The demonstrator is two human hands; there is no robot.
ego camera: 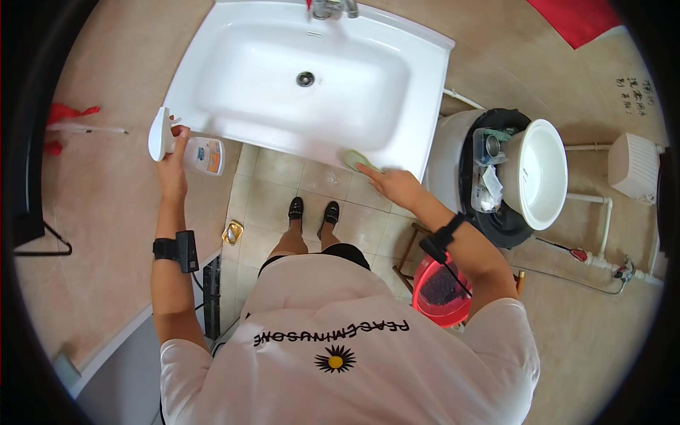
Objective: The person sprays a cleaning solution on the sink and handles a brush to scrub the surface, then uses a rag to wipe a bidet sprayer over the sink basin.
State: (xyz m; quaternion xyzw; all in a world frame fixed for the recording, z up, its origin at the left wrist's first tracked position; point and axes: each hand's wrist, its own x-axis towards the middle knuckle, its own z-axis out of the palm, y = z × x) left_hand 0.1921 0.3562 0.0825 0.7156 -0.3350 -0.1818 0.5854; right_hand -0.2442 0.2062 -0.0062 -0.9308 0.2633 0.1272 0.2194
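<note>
My left hand (174, 164) grips the neck of a spray bottle (207, 155) with a white trigger head and a clear, labelled body. It is beside the left front corner of a white washbasin (255, 133). In my right hand (396, 186) is the handle of a pale green scrubbing tool (355, 159), perhaps a brush. Its oval head lies over the basin's front rim, right of the middle, and its underside is hidden. A round metal drain (305, 79) sits in the basin floor. The metal faucet (333, 8) is at the back, cut off by the view's top edge.
Right of the basin stands a large barrel (451, 159) with a black lid, carrying clear plastic boxes (489, 180) and a white tub (542, 175). A red basin (441, 313) is under my right arm. White pipes (605, 228) run along the right wall. A gold-coloured dish (232, 232) lies on the tiled floor.
</note>
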